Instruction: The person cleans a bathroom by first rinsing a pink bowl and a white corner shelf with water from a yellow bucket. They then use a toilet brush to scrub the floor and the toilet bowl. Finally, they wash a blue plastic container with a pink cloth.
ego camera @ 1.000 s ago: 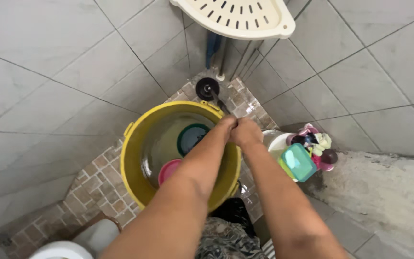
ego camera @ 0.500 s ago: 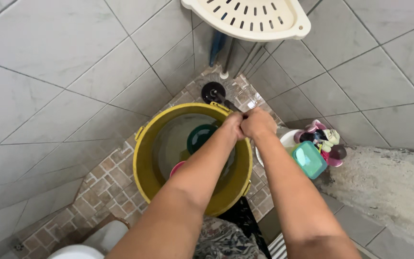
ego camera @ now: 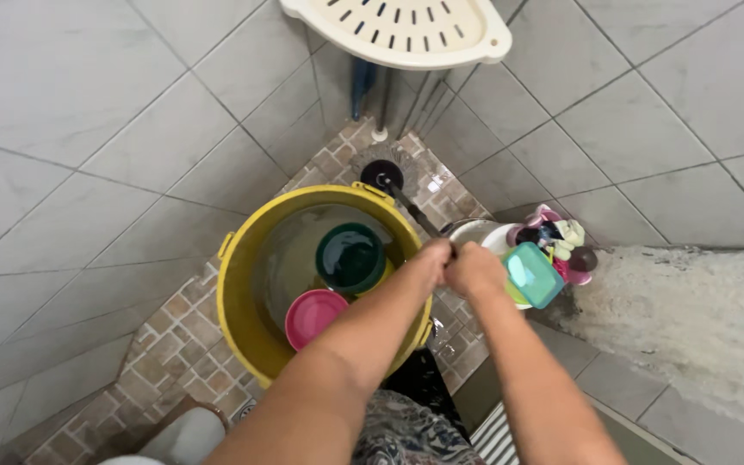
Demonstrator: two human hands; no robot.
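My left hand (ego camera: 430, 258) and my right hand (ego camera: 474, 269) are clenched side by side over the right rim of a yellow bucket (ego camera: 243, 297). Both close on the near end of a thin dark handle (ego camera: 415, 213). That handle runs up-left to a black plunger cup (ego camera: 381, 175) resting on the brick-pattern floor behind the bucket. The bucket holds water, with a dark green bowl (ego camera: 350, 257) and a pink bowl (ego camera: 313, 314) floating in it. My left forearm crosses over the bucket's near right side.
A white basin (ego camera: 475, 232) right of the bucket holds a teal container (ego camera: 531, 274) and small toys (ego camera: 557, 237). A cream slotted corner shelf (ego camera: 398, 30) juts out above. A rough concrete ledge (ego camera: 682, 319) lies at right. A toilet rim (ego camera: 178, 435) shows at the bottom left. Tiled walls close in.
My clenched hands have slid from the bucket's far rim down and right to its right rim, drawing the handle along. The green and pink bowls are now uncovered.
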